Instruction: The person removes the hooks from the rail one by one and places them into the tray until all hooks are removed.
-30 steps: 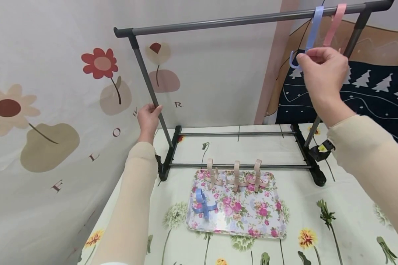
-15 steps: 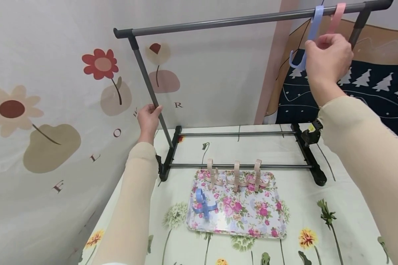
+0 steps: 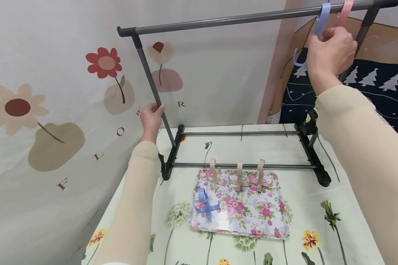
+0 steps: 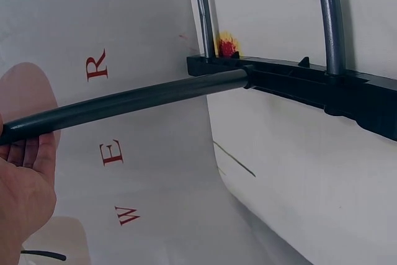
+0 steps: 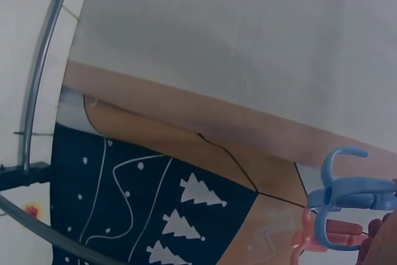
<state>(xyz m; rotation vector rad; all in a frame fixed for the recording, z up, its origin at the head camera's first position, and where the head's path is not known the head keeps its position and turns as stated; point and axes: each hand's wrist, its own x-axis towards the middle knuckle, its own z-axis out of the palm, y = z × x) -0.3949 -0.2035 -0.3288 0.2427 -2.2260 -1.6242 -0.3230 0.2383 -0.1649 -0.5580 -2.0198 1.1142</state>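
My left hand [image 3: 151, 118] grips the left upright post [image 3: 148, 73] of a grey metal rack; in the left wrist view the fingers wrap behind that post [image 4: 136, 98]. At upper right, my right hand [image 3: 333, 51] pinches the stem of a light blue hook [image 3: 323, 18] hanging from the rack's top bar [image 3: 219, 24]. A pink hook [image 3: 345, 14] hangs just to its right, its lower part hidden by the hand. The right wrist view shows the blue hook's curved prongs [image 5: 344, 193], with the pink hook [image 5: 322, 234] close behind.
A floral tray [image 3: 252, 230] lies on the flower-print tablecloth [image 3: 179, 246]. On it are another blue hook [image 3: 205, 206] and several beige hooks [image 3: 239, 176] near its back edge. The rack's black feet [image 3: 321, 173] and lower rods [image 3: 242, 166] stand behind.
My right hand has moved up along the blue hook, from near its prongs to higher on the stem. The left hand keeps its grip on the post. The head view has shifted slightly.
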